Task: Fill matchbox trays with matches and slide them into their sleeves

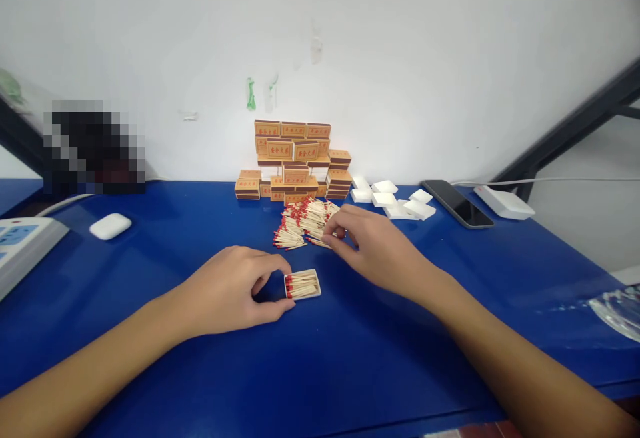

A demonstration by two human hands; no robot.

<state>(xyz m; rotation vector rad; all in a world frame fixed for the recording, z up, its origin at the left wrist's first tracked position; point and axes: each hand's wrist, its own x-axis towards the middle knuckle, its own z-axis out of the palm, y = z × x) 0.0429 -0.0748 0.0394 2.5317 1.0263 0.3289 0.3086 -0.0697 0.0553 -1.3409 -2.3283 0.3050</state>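
"Steadying what?"

"Small white tray [319,285], flat on the blue table [380,358], matches [303,284] inside, red heads leftward. Left hand [235,295] clamps thumb and forefinger on its left end."

"Right hand [375,245]?"

"Just beyond, fingertips close together at the loose match pile [303,218] (match pinched or not, can't tell)."

"Technique?"

"Light pressure looks best, lest the tray's sides bow; small pinches, heads all one way."

"Farther out?"

"Matchboxes [295,173] stacked behind the pile, near the wall [425,58]; more white trays [384,199] to their right, phone [460,205] past those."
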